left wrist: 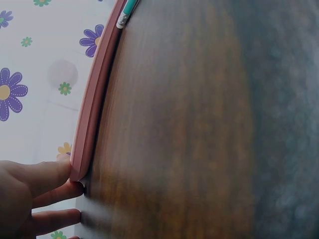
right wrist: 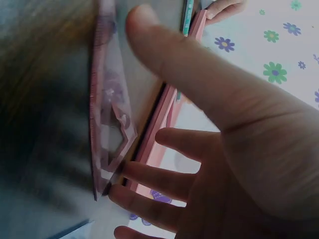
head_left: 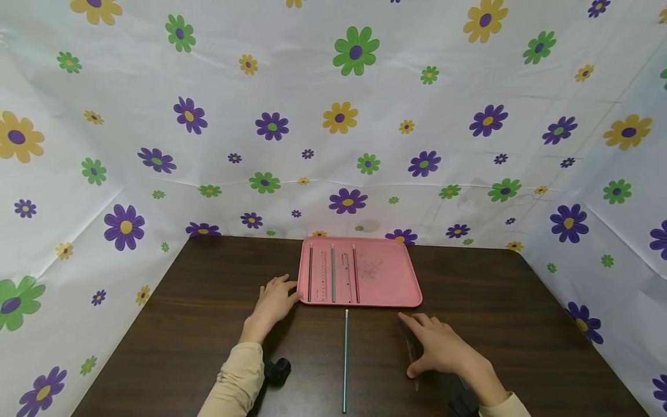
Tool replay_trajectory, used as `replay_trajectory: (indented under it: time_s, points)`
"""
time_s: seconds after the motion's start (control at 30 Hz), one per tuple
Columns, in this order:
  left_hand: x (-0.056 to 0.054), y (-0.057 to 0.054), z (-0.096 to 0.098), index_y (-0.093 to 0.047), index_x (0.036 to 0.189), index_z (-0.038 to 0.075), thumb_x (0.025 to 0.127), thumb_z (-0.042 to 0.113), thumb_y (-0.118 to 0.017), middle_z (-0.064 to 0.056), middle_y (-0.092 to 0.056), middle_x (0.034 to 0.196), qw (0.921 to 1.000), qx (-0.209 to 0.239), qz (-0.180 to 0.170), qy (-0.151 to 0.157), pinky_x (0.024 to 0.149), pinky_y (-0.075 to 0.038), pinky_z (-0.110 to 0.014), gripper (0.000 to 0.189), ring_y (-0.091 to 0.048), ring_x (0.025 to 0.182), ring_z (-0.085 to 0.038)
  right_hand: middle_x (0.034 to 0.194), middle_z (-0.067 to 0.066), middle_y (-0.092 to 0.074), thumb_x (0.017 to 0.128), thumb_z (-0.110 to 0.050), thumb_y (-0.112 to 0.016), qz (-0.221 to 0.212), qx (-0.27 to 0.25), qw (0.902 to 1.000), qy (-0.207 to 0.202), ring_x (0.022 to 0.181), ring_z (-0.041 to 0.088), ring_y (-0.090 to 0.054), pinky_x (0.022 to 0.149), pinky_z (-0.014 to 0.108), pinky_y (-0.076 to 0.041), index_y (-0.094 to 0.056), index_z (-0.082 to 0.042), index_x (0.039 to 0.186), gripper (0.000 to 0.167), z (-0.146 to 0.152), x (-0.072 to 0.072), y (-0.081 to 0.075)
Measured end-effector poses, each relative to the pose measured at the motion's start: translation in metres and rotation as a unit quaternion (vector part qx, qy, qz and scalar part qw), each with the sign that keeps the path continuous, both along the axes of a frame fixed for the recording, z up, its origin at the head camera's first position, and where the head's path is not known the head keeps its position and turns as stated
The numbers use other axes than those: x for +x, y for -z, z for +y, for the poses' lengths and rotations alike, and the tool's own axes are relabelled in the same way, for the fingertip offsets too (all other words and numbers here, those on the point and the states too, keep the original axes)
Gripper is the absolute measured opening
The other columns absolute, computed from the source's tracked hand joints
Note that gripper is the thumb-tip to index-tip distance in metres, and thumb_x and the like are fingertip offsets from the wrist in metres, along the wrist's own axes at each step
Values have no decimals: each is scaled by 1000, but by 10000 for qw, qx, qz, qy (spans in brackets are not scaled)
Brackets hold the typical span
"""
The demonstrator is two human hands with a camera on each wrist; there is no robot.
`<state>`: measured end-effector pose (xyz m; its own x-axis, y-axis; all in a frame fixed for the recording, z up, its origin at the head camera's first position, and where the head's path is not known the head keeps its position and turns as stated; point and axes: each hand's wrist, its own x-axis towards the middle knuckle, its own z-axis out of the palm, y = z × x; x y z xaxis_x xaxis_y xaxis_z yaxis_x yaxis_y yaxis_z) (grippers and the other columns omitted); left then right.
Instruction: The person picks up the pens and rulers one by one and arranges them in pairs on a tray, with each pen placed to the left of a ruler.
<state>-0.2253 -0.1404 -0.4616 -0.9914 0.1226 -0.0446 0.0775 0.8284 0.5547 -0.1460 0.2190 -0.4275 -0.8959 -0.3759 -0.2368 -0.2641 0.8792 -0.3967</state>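
Note:
My left hand (head_left: pixel 273 302) rests at the near left corner of a pink tray (head_left: pixel 388 289), its straight fingers touching the rim. In the left wrist view the fingertips (left wrist: pixel 67 172) meet the tray's corner. My right hand (head_left: pixel 438 344) spreads over a clear pinkish set square (right wrist: pixel 112 164) with a cutout, right of centre on the table. Its fingertips are right at one end of the set square, while the thumb (right wrist: pixel 142 20) stands beside the long side. Between the hands lies a green pencil (head_left: pixel 345 359), eraser end toward the tray.
In the tray's left half lie a dark pencil (head_left: pixel 310 272), a pink ruler (head_left: pixel 323 275), another green pencil (head_left: pixel 333 272), a clear ruler (head_left: pixel 347 278) and a red pencil (head_left: pixel 356 275). The brown table (head_left: pixel 208 301) meets a flowered cloth (head_left: pixel 219 145) behind and at both sides.

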Motion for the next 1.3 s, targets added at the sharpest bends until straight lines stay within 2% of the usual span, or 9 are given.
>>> replay_trajectory:
  time_s: [0.4, 0.53, 0.77, 1.0, 1.17, 1.3]
  points:
    - [-1, 1, 1, -60, 136, 5, 100, 28, -58, -23, -41, 154, 10000, -23, -9, -18, 116, -15, -70, 44, -29, 145, -48, 132, 16, -50, 54, -33, -97, 206, 221, 9994, 151, 116, 40, -48, 97, 71, -35, -48, -10, 147, 107, -3, -1, 5]
    - [-2, 2, 1, -61, 136, 5, 99, 29, -59, -23, -42, 154, 10000, -41, 14, -7, 116, -16, -71, 44, -30, 145, -48, 129, 15, -49, 53, -30, -98, 174, 141, 9995, 204, 112, 36, -45, 93, 64, -40, -49, -8, 144, 106, -3, -3, 7]
    - [-2, 3, 1, -61, 136, 5, 99, 29, -59, -22, -42, 153, 10000, -57, 3, -4, 115, -17, -71, 43, -30, 145, -48, 126, 11, -44, 54, -20, -98, -60, -288, 9988, 393, 114, 32, -38, 85, 49, -48, -50, -2, 142, 102, -5, -3, 8]
    - [-3, 2, 0, -60, 136, 5, 99, 29, -59, -22, -41, 154, 10000, -70, -14, -21, 116, -16, -70, 44, -30, 145, -47, 116, 7, -52, 61, -14, -94, -58, -614, 9964, 589, 108, 28, -43, 86, 47, -48, -62, -6, 122, 69, -4, -5, 7]
    - [-2, 2, 0, -61, 136, 5, 99, 28, -59, -22, -42, 153, 10000, -52, 10, -20, 116, -16, -70, 43, -31, 145, -47, 109, 6, -56, 65, -12, -91, -17, -797, 9947, 655, 103, 26, -50, 87, 46, -48, -67, -7, 111, 53, -1, -9, 8]
    - [-2, 1, 0, -61, 135, 5, 99, 28, -59, -22, -42, 153, 10000, -65, 19, -21, 116, -17, -70, 43, -31, 145, -47, 96, 3, -58, 70, -8, -87, 59, -938, 9946, 435, 88, 19, -53, 76, 35, -48, -67, -9, 98, 34, 3, -13, 9]
